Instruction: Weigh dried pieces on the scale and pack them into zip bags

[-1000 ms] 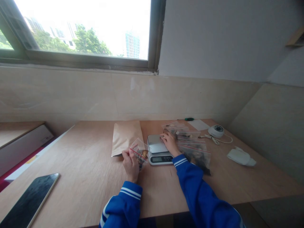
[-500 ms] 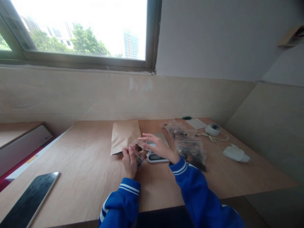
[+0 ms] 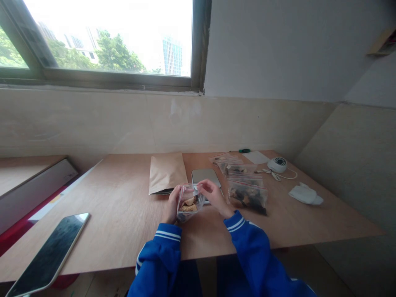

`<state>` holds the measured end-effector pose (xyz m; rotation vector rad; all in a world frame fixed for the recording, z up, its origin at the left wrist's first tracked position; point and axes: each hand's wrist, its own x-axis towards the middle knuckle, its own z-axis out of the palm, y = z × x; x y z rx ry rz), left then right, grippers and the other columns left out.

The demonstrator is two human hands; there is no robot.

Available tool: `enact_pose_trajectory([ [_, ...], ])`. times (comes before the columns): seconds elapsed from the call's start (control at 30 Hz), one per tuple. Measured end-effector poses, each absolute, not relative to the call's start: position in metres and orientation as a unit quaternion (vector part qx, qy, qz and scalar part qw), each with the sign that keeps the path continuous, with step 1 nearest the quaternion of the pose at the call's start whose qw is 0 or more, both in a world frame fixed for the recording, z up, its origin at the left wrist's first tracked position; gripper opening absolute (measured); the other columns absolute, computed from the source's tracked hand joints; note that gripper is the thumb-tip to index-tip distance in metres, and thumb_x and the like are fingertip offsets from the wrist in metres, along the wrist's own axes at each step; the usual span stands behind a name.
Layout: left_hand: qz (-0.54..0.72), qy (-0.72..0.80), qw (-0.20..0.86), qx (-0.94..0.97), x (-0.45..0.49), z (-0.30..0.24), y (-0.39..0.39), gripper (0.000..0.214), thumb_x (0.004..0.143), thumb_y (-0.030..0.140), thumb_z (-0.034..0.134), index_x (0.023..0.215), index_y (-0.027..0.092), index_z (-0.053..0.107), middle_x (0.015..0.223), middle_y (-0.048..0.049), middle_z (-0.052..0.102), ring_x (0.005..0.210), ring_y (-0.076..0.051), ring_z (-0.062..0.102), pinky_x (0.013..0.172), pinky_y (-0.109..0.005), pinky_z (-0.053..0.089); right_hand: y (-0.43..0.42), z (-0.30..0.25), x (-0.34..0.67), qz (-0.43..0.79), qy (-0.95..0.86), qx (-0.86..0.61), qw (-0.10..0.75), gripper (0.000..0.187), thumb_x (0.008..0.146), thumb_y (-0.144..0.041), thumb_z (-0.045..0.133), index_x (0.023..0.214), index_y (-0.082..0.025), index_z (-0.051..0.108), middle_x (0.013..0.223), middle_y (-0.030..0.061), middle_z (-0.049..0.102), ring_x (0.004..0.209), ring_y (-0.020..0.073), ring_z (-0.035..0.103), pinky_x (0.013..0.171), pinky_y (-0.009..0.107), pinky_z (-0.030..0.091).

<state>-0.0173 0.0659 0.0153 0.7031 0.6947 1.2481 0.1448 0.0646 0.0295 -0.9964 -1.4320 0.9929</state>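
Both hands hold a small clear zip bag (image 3: 188,203) with brownish pieces inside, upright just above the wooden table (image 3: 117,222). My left hand (image 3: 172,204) grips its left edge. My right hand (image 3: 213,195) pinches the top right edge at the zip strip. Right behind the bag lies a small digital scale (image 3: 205,176) with a silver platform, its front hidden by the bag and my right hand. A brown paper pouch (image 3: 166,173) lies flat to the left of the scale.
Several filled zip bags (image 3: 246,191) lie right of the scale. A white round device with cable (image 3: 277,164), a white cloth (image 3: 305,194), a white paper (image 3: 256,157) and a green pen (image 3: 244,151) sit further right and back. A phone (image 3: 51,251) lies front left.
My right hand left the scale and came over to the bag's top edge. The bag has moved toward me and now stands upright between both hands.
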Motion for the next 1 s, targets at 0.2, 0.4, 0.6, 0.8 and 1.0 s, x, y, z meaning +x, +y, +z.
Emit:
enact_pose_trajectory([
  [0.2, 0.498, 0.226, 0.751, 0.37, -0.019, 0.011, 0.063, 0.046, 0.081, 0.056, 0.052, 0.104, 0.018, 0.062, 0.114, -0.0106, 0.065, 0.1, -0.025, 0.063, 0.086, -0.038, 0.049, 0.059, 0.014, 0.16, 0.317, -0.447, -0.513, 0.661, 0.038, 0.078, -0.054, 0.059, 0.067, -0.019, 0.051, 0.059, -0.0041, 0.052, 0.055, 0.0113, 0.049, 0.053, 0.023, 0.039],
  [0.4, 0.417, 0.216, 0.72, 0.511, -0.017, 0.008, 0.058, 0.049, 0.077, 0.05, 0.062, 0.114, 0.018, 0.061, 0.129, -0.0139, 0.057, 0.116, -0.031, 0.053, 0.095, -0.04, 0.044, 0.048, -0.008, 0.167, 0.217, -0.375, -0.578, 0.691, 0.047, 0.083, -0.061, 0.046, 0.058, -0.022, 0.038, 0.045, -0.007, 0.039, 0.044, 0.0107, 0.039, 0.049, 0.025, 0.036],
  [0.6, 0.386, 0.243, 0.701, 0.548, -0.015, 0.008, 0.053, 0.054, 0.066, 0.045, 0.074, 0.113, 0.019, 0.064, 0.125, -0.0123, 0.06, 0.114, -0.029, 0.055, 0.095, -0.039, 0.044, 0.045, -0.01, 0.176, 0.162, -0.32, -0.607, 0.709, 0.05, 0.079, -0.067, 0.045, 0.057, -0.023, 0.039, 0.047, -0.004, 0.043, 0.047, 0.0127, 0.04, 0.049, 0.027, 0.038],
  [0.8, 0.508, 0.357, 0.644, 0.447, -0.013, 0.011, 0.054, 0.036, 0.074, 0.047, 0.066, 0.089, 0.016, 0.07, 0.088, -0.0074, 0.072, 0.085, -0.021, 0.066, 0.077, -0.031, 0.05, 0.044, -0.016, 0.169, 0.288, -0.398, -0.537, 0.686, 0.046, 0.078, -0.067, 0.048, 0.069, -0.022, 0.047, 0.055, -0.0035, 0.048, 0.049, 0.0121, 0.046, 0.048, 0.024, 0.04],
  [1.0, 0.569, 0.375, 0.615, 0.397, -0.016, 0.01, 0.06, 0.037, 0.069, 0.047, 0.07, 0.087, 0.014, 0.068, 0.078, -0.0044, 0.071, 0.07, -0.017, 0.066, 0.065, -0.026, 0.05, 0.042, -0.019, 0.166, 0.315, -0.449, -0.539, 0.639, 0.045, 0.077, -0.066, 0.053, 0.07, -0.021, 0.051, 0.048, -0.0066, 0.041, 0.038, 0.0096, 0.037, 0.036, 0.022, 0.029],
])
